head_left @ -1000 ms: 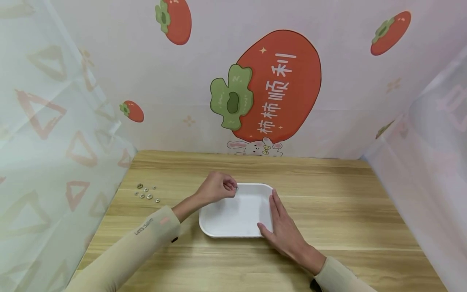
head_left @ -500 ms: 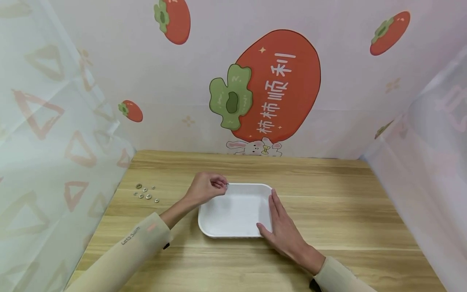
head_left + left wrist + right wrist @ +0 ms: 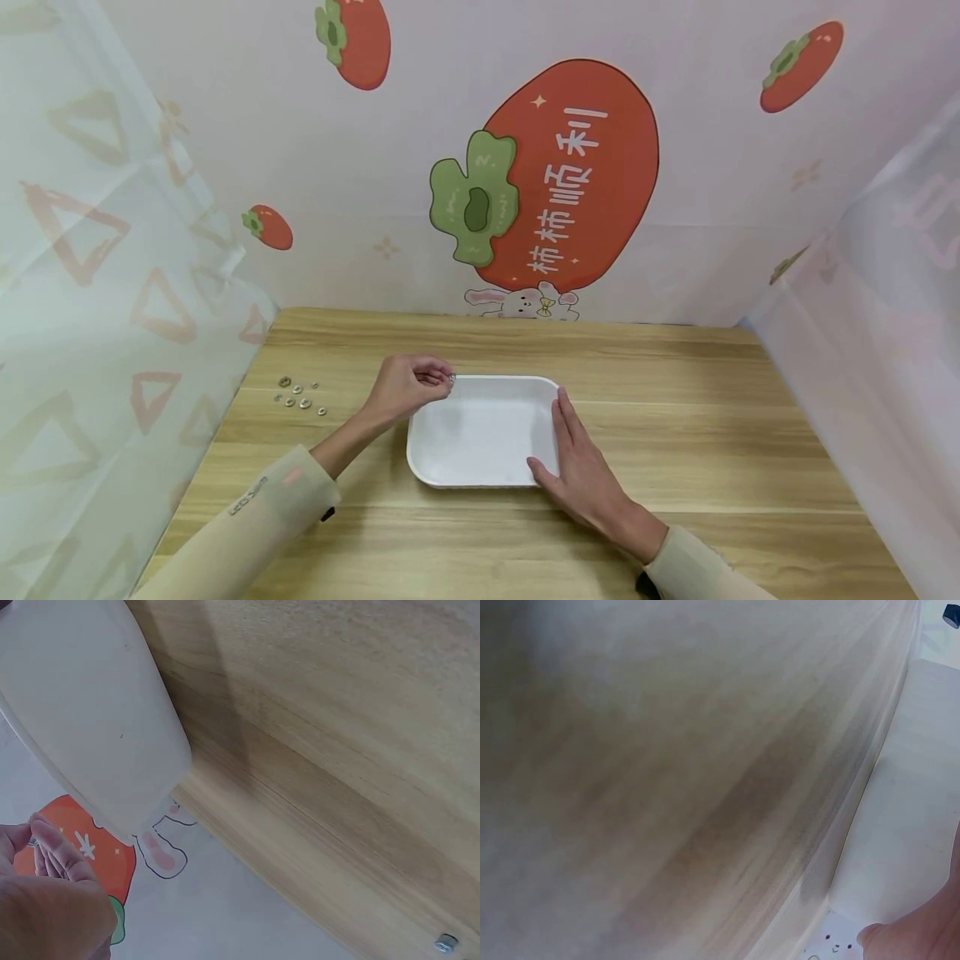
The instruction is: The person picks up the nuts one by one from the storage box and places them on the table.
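A white rectangular tray lies on the wooden table, with nothing in it. Over its far-left corner my left hand pinches a small shiny metal nut between thumb and forefinger. The same pinch shows in the left wrist view, where the hand mostly covers the nut. My right hand rests against the tray's right side, fingers straight along the wall and thumb over the near rim. In the right wrist view only part of that hand shows beside the tray.
Several small metal nuts of different sizes lie loose on the table's left side, apart from the tray. A printed cloth wall rises behind the table, and similar sheets stand at both sides.
My left hand has moved left from over the tray's far middle to its far-left corner, still pinching the nut. The right hand and the tray have stayed put.
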Demonstrator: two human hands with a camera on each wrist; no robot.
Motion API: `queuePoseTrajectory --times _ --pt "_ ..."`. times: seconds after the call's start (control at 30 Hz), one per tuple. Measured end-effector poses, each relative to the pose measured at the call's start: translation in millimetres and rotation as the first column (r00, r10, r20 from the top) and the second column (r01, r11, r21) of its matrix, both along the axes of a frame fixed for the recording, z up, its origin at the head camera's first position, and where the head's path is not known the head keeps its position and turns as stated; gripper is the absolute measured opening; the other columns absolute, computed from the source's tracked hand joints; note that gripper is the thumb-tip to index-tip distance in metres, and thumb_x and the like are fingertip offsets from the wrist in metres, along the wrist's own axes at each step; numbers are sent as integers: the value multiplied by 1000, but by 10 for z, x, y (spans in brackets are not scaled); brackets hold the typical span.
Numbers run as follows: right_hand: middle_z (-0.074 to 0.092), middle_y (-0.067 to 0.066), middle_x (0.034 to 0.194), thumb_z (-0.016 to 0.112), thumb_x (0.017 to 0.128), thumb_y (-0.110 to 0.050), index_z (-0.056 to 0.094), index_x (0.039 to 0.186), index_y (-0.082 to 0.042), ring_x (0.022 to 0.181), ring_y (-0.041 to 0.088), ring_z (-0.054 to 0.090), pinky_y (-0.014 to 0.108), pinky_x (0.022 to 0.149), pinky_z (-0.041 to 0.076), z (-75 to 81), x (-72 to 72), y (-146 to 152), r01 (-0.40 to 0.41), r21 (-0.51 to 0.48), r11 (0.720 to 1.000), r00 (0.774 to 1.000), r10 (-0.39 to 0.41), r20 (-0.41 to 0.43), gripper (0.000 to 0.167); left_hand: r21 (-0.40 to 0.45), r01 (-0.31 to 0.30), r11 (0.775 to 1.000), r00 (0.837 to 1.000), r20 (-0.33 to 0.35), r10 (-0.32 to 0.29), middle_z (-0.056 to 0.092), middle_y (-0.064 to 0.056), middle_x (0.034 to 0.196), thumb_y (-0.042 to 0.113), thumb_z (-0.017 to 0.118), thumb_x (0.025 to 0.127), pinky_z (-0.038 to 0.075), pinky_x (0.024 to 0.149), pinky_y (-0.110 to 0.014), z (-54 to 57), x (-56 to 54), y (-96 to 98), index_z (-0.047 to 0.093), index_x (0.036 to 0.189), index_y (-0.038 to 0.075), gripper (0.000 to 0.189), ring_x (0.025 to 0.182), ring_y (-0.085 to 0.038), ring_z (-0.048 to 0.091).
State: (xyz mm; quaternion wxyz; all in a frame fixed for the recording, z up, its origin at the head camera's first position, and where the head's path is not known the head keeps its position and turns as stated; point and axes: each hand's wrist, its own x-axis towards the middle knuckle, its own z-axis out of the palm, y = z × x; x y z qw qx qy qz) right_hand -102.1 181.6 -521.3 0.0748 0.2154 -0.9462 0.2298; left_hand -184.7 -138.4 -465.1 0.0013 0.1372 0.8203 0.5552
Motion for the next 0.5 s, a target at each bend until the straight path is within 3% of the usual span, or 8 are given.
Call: queuePoseTrajectory --times 0.5 --pt "13 24 175 68 98 -45 20 163 12 156 40 32 55 114 45 -1 0 -6 0 7 1000 1000 0 -15 99 11 -104 995 994 20 103 80 -9 93 3 80 86 62 74 -24 72 64 -335 80 101 0 15 81 -15 75"
